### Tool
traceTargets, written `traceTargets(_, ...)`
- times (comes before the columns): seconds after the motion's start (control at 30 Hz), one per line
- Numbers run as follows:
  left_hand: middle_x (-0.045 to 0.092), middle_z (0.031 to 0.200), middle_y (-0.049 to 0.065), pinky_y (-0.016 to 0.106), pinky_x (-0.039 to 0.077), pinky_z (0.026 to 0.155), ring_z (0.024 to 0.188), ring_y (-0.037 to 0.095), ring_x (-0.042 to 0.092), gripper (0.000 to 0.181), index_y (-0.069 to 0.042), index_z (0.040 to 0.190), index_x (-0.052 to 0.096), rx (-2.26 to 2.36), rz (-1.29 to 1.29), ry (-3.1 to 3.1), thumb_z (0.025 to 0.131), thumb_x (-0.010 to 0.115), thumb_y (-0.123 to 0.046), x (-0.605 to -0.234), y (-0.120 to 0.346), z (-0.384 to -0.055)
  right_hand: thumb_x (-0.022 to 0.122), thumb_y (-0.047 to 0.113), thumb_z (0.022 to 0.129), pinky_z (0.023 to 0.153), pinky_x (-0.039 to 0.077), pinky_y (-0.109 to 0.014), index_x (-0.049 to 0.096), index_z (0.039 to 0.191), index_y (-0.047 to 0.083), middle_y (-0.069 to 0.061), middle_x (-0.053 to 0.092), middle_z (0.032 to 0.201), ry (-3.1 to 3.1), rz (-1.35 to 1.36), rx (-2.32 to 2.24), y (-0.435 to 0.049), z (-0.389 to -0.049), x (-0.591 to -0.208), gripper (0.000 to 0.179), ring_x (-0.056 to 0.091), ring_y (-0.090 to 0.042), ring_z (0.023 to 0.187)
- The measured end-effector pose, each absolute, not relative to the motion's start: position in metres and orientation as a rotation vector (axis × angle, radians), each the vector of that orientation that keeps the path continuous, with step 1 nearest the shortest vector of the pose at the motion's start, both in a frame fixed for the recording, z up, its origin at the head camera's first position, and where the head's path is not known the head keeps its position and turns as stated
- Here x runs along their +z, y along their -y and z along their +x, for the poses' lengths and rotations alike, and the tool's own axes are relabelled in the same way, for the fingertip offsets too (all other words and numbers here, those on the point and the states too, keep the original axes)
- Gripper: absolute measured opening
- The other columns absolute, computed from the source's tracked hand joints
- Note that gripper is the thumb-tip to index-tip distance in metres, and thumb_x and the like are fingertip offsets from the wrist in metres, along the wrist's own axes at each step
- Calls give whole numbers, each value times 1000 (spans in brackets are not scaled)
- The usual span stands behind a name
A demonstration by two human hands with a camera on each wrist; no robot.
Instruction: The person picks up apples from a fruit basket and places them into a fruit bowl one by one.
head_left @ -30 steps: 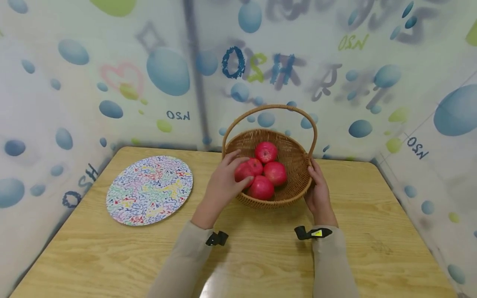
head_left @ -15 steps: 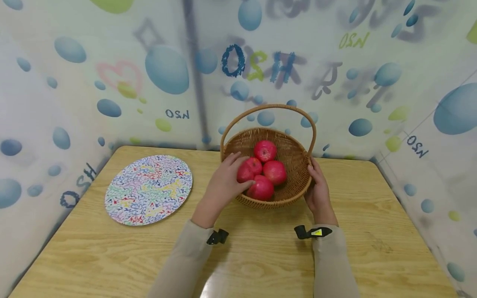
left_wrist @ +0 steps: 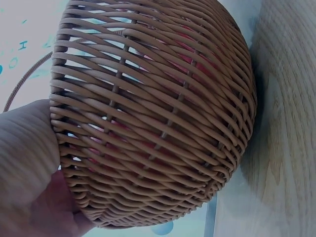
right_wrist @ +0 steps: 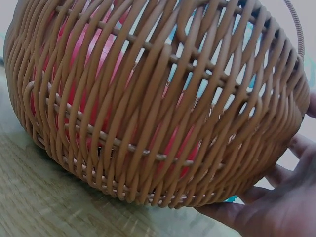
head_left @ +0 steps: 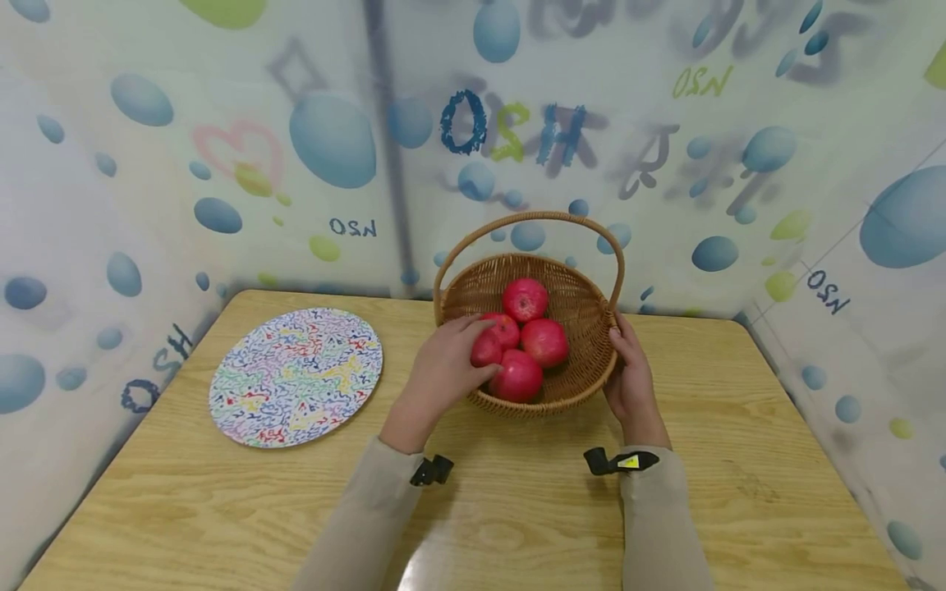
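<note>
A brown wicker basket [head_left: 584, 373] with an arched handle stands on the table and holds several red apples [head_left: 545, 343]. In the head view my left hand [head_left: 442, 365] reaches over the basket's left rim, thumb and fingers around the leftmost apple [head_left: 485, 350]. Part of that apple and some fingertips are hidden. On the opposite side my right hand [head_left: 631, 382] grips the basket's right rim. The left wrist view shows the left hand [left_wrist: 29, 158] over the rim, beside the woven wall [left_wrist: 158, 98]. In the right wrist view, fingers [right_wrist: 281, 175] lie against the basket's outside.
A round flat board [head_left: 296, 377] with a multicoloured squiggle pattern lies on the wooden table [head_left: 517, 509], left of the basket. Behind the table rises a wall [head_left: 332, 139] printed with blue and green drops. More wall closes in both sides.
My left hand's fingers have come down and curled farther over the leftmost apple. The basket's handle has tipped slightly and shifted a little left. My right hand has stayed in place.
</note>
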State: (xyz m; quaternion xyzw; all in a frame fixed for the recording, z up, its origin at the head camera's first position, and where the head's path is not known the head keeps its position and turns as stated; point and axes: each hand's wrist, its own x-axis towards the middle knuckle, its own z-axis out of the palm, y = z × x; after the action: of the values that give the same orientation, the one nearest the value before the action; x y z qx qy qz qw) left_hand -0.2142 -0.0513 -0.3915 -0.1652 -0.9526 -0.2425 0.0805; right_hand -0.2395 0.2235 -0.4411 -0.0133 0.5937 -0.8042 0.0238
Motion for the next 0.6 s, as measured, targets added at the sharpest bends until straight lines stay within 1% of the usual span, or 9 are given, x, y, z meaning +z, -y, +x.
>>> traceTargets(0.1, 59, 145, 10, 48, 48, 110, 134, 32, 55, 62, -15, 139, 61, -712, -488, 2846, 84, 82, -35, -393, 52, -214, 31, 31, 110, 128, 19, -51, 17, 163, 32, -3, 13, 171, -1849, -35, -2481, -223, -240, -441, 54, 18, -29, 157)
traceTargets(0.23, 61, 142, 10, 47, 49, 109, 132, 31, 56, 62, -16, 137, 62, -711, -481, 2856, 83, 84, -35, -393, 53, -213, 32, 32, 110, 127, 20, -50, 17, 163, 30, -4, 14, 171, -1861, -43, -2478, -223, -240, -441, 55, 19, -29, 157)
traceTargets(0.4, 60, 143, 11, 47, 48, 111, 133, 31, 55, 62, -15, 137, 63, -745, -468, 2869, 81, 85, -32, -392, 55, -212, 32, 31, 110, 128, 21, -50, 18, 163, 27, -5, 15, 170, -1868, -48, -2483, -222, -240, -441, 55, 21, -28, 156)
traceTargets(0.6, 58, 146, 13, 48, 47, 112, 135, 32, 54, 63, -14, 137, 62, -770, -445, 2877, 81, 85, -31, -392, 55, -213, 34, 32, 109, 128, 21, -49, 19, 163, 28, -4, 15, 170, -1883, -30, -2475, -220, -240, -439, 55, 21, -28, 156)
